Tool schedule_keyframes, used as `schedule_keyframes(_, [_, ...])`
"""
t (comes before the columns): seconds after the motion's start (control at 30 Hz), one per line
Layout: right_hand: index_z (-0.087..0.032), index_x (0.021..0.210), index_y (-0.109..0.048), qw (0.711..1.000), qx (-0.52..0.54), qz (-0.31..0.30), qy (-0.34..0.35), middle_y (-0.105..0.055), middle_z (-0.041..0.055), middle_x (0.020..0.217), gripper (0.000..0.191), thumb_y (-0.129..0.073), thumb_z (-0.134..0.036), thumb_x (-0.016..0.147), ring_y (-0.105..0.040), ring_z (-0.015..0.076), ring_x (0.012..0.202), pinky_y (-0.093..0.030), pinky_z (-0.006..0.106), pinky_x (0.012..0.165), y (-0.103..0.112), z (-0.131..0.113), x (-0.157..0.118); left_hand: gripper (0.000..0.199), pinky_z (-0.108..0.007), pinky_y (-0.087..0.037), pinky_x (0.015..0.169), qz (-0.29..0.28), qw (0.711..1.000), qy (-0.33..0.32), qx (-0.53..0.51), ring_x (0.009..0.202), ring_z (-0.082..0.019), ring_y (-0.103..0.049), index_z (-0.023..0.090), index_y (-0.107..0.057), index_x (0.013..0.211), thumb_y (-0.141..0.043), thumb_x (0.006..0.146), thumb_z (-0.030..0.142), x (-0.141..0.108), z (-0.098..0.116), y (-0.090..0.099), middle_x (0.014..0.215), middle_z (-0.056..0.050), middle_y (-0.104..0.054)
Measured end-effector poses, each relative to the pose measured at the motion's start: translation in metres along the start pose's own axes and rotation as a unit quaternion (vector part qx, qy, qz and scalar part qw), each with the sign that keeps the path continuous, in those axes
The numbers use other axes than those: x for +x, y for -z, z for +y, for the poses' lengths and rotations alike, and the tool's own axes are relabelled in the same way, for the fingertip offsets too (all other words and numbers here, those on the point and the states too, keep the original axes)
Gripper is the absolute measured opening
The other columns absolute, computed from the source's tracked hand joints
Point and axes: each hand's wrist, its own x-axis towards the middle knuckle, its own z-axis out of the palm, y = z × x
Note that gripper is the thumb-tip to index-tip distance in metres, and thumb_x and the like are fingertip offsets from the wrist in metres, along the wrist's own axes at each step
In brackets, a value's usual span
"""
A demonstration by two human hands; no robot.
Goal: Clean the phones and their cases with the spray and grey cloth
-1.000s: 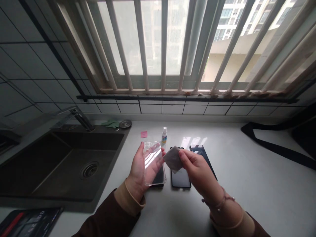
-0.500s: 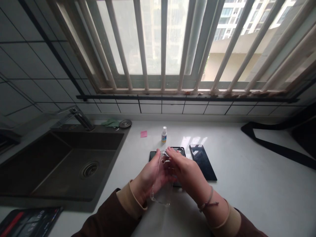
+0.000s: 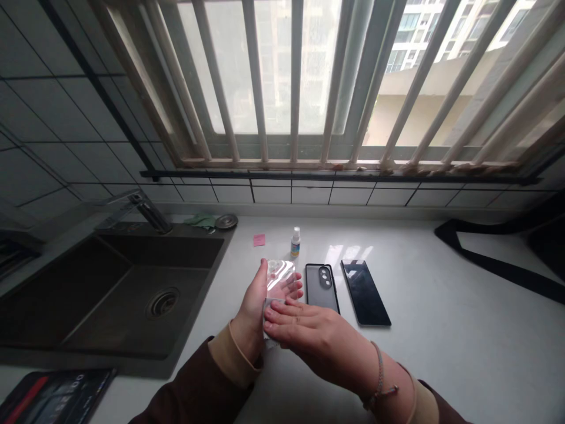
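Note:
My left hand (image 3: 251, 306) holds a clear phone case (image 3: 282, 277) from its left side, thumb along the edge and fingers spread behind it, showing through the plastic. My right hand (image 3: 304, 327) lies across the lower part of the case, fingers together. Beneath those fingertips a small pale grey cloth (image 3: 267, 302) is pressed against the plastic; most of it is hidden. Just right of the hands a black phone case (image 3: 321, 291) rests on the counter, its lower end behind my right hand. A dark phone (image 3: 365, 292) lies flat beside it.
A small white spray bottle (image 3: 295, 241) stands beyond the hands, near a pink sticky note (image 3: 259, 239). To the left is a dark sink (image 3: 189, 294) with a faucet (image 3: 150, 212). A black strap (image 3: 494, 268) lies at the right. A barred window is behind the counter.
My right hand has slid from the top of the clear case down to its lower part, with the pale cloth. The case has turned to show its flat face, and the black case is uncovered.

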Motion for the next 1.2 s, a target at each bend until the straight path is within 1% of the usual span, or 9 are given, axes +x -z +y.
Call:
schedule_keyframes(0.3, [-0.017,0.14,-0.068,0.999,-0.009,0.004,-0.037,-0.07,0.0074,0.145,0.037,-0.053,-0.009,0.106,-0.061,0.0174,0.141,-0.041,0.032,0.128,0.002,0.007,-0.005,0.055,-0.034,-0.064,0.071,0.024,0.975,-0.204,-0.083,0.076,-0.023,-0.074,0.008,-0.07,0.112,-0.04,0.108,0.054,-0.009,0.009,-0.01,0.094,-0.017,-0.074])
schedule_keyframes(0.5, [-0.024,0.148,-0.063,0.981,0.055,0.097,-0.159,-0.072,0.0089,0.141,0.043,-0.05,-0.018,0.108,-0.073,0.0222,0.126,-0.061,0.036,0.109,0.001,0.014,-0.009,0.056,-0.038,-0.065,0.073,0.016,0.974,-0.209,-0.09,0.08,-0.025,-0.075,0.01,-0.068,0.121,-0.037,0.109,0.054,-0.013,0.014,-0.012,0.098,-0.017,-0.075])
schedule_keyframes(0.57, [-0.025,0.14,-0.07,0.94,0.115,0.163,-0.278,-0.079,0.0095,0.129,0.037,-0.053,-0.03,0.109,-0.078,0.0253,0.114,-0.066,0.038,0.097,0.004,0.018,-0.011,0.055,-0.04,-0.066,0.077,-0.003,0.979,-0.196,-0.065,0.085,-0.026,-0.077,0.009,-0.067,0.125,-0.036,0.11,0.052,-0.013,0.012,-0.013,0.104,-0.02,-0.076])
schedule_keyframes(0.67, [-0.02,0.119,-0.079,0.806,0.264,0.285,-0.447,-0.082,0.0123,0.111,0.044,-0.059,-0.055,0.103,-0.08,0.0285,0.098,-0.068,0.04,0.082,0.01,0.032,-0.014,0.057,-0.036,-0.066,0.077,-0.016,0.989,-0.146,-0.016,0.086,-0.026,-0.079,0.004,-0.064,0.129,-0.034,0.111,0.049,-0.011,0.009,-0.014,0.109,-0.025,-0.076])
schedule_keyframes(0.73, [-0.017,0.113,-0.079,0.722,0.335,0.357,-0.489,-0.082,0.0127,0.108,0.049,-0.067,-0.062,0.095,-0.079,0.0276,0.094,-0.067,0.038,0.078,0.013,0.043,-0.017,0.057,-0.033,-0.065,0.071,-0.018,0.995,-0.094,0.017,0.083,-0.026,-0.079,0.003,-0.063,0.13,-0.035,0.111,0.049,-0.011,0.007,-0.014,0.106,-0.026,-0.076])
schedule_keyframes(0.8, [-0.018,0.115,-0.078,0.698,0.339,0.397,-0.489,-0.081,0.0118,0.109,0.052,-0.07,-0.063,0.092,-0.077,0.0254,0.093,-0.066,0.035,0.077,0.015,0.05,-0.019,0.056,-0.031,-0.065,0.066,-0.032,0.997,-0.049,0.044,0.08,-0.025,-0.079,0.003,-0.064,0.13,-0.041,0.11,0.05,-0.012,0.004,-0.014,0.104,-0.025,-0.077])
schedule_keyframes(0.87, [-0.02,0.121,-0.076,0.726,0.315,0.388,-0.473,-0.08,0.0109,0.115,0.052,-0.066,-0.064,0.096,-0.076,0.0243,0.095,-0.065,0.034,0.078,0.016,0.05,-0.019,0.054,-0.028,-0.064,0.063,-0.053,0.996,-0.016,0.069,0.08,-0.024,-0.08,0.003,-0.065,0.13,-0.046,0.109,0.048,-0.012,0.001,-0.014,0.105,-0.025,-0.077])
schedule_keyframes(1.0, [-0.022,0.133,-0.073,0.834,0.212,0.305,-0.407,-0.078,0.0114,0.127,0.047,-0.055,-0.056,0.106,-0.076,0.0284,0.111,-0.064,0.042,0.094,0.016,0.035,-0.016,0.047,-0.026,-0.064,0.063,-0.071,0.994,0.001,0.083,0.076,-0.021,-0.079,0.003,-0.068,0.127,-0.047,0.11,0.041,-0.01,-0.008,-0.012,0.101,-0.022,-0.078])
schedule_keyframes(1.2, [-0.025,0.146,-0.066,0.945,0.069,0.19,-0.255,-0.075,0.0085,0.137,0.039,-0.051,-0.027,0.109,-0.075,0.0258,0.122,-0.062,0.041,0.104,0.016,0.018,-0.009,0.038,-0.027,-0.065,0.072,-0.034,0.996,-0.085,0.019,0.084,-0.02,-0.078,0.006,-0.07,0.122,-0.049,0.11,0.035,-0.003,-0.007,-0.006,0.102,-0.018,-0.077])
